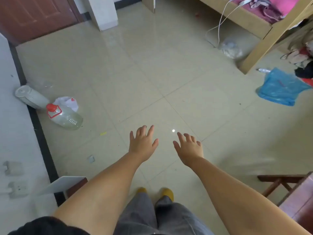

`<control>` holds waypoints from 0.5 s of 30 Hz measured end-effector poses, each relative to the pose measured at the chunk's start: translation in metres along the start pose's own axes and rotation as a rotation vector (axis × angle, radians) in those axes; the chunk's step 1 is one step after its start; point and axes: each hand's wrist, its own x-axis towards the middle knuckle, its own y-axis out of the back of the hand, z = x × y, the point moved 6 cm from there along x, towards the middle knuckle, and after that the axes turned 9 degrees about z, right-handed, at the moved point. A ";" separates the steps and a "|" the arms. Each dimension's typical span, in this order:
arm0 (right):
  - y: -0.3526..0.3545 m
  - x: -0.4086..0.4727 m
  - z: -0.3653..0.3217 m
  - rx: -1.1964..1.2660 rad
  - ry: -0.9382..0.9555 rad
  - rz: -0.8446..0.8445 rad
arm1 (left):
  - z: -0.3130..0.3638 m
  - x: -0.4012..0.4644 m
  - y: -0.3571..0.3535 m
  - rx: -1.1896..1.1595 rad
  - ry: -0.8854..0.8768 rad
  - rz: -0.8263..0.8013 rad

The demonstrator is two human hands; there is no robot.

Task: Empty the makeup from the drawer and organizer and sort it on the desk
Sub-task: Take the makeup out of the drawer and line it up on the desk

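Standing on a tiled floor [152, 73], the person stretches both arms forward in the head view. The left hand [143, 144] and the right hand [188, 147] hover side by side over the tiles, fingers spread apart, holding nothing.

No makeup, drawer or organizer shows anywhere, so where the task's things are cannot be told; the reddish edge at 4 o'clock may be furniture, but it is too cropped to say. At 9 o'clock a jug [65, 117] with a red cap lies by a white bag [68, 102]. At 2 o'clock sits a blue bag [281, 89], and a bed frame [264, 39] runs off at 1 o'clock.

I judge the sorting has not begun: nothing is emptied or laid out in view, so all of it remains.
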 end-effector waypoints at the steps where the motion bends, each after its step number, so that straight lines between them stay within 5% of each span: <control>1: 0.003 0.006 0.002 -0.002 0.006 0.004 | 0.001 0.005 0.001 0.007 0.002 0.006; 15: 0.074 0.228 -0.029 -0.068 0.068 0.046 | -0.039 0.222 0.047 0.048 0.006 0.072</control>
